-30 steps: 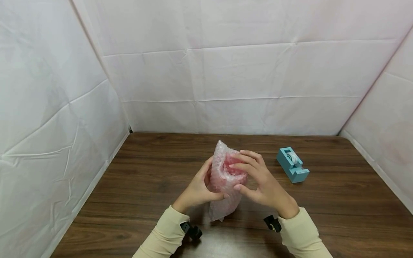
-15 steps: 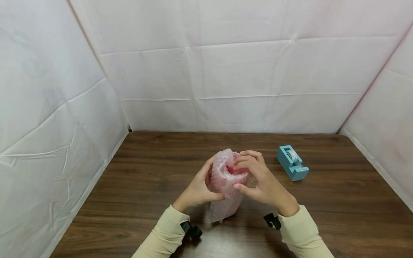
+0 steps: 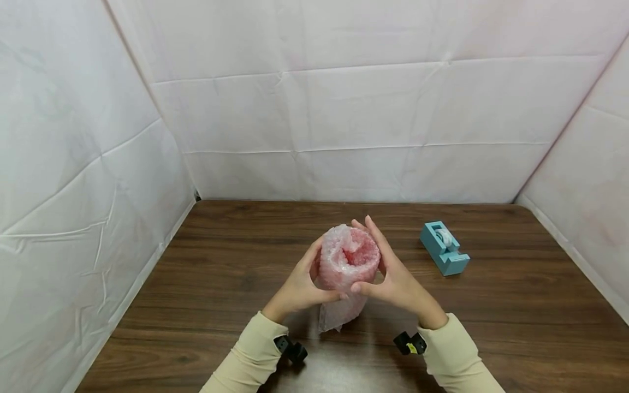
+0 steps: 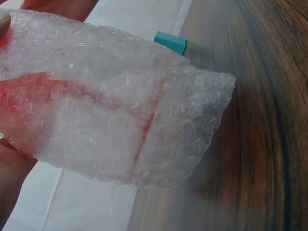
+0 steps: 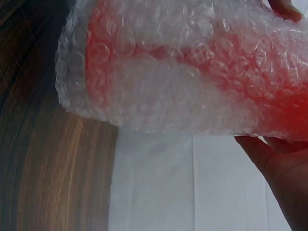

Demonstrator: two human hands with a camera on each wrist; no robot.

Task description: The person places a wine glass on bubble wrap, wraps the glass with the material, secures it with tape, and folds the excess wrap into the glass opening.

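Observation:
A roll of bubble wrap (image 3: pixel 344 273) is wound round something red and white, most of which the layers hide. It stands tilted between both hands, its round end facing up. On its left side my left hand (image 3: pixel 300 281) grips it, thumb across the front. From the right my right hand (image 3: pixel 395 278) holds it, thumb at the front and fingers along the far side. In the left wrist view a loose flap of the bubble wrap (image 4: pixel 202 110) sticks out past the red shape. The right wrist view shows the red part (image 5: pixel 288 113) through the clear bubbles.
A light blue tape dispenser (image 3: pixel 444 248) with a roll of tape stands on the dark wooden table (image 3: pixel 236 262), right of the hands. White cloth (image 3: pixel 344 109) hangs behind the table and along both sides.
My right fingers have left the wrap's open end and spread along its far right side. The wrap's top now looks rounder and its pointed corner is folded in. The left hand keeps its grip.

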